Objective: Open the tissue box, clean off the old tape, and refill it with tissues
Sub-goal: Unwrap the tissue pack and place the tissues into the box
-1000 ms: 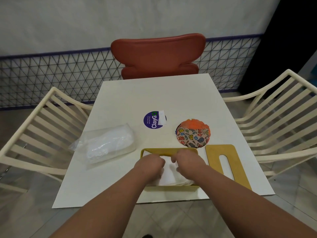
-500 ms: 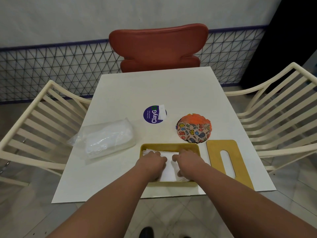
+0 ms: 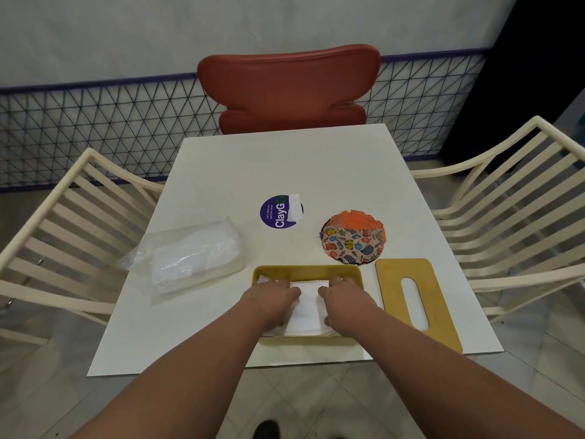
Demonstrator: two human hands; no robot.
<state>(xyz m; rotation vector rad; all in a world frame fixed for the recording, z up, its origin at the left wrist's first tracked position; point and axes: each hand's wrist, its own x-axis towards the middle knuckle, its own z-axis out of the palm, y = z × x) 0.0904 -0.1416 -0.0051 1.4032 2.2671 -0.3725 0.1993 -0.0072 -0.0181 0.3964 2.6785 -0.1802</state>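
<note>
Left hand (image 3: 269, 296) and right hand (image 3: 345, 296) apart, pressing white tissues (image 3: 307, 307) inside yellow tissue box (image 3: 304, 271); finger curl unclear. Press evenly, keep stack flat; slotted lid (image 3: 395, 280) beside right hand.

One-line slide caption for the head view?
Both hands, left hand and right hand, press tissues into the open yellow box, lid alongside.

Readable text: one round sticker

The purple sticker (image 3: 280, 212) on the desk (image 3: 285, 160) reads "ClayGO" in white; its smaller line is hard to read.
</note>
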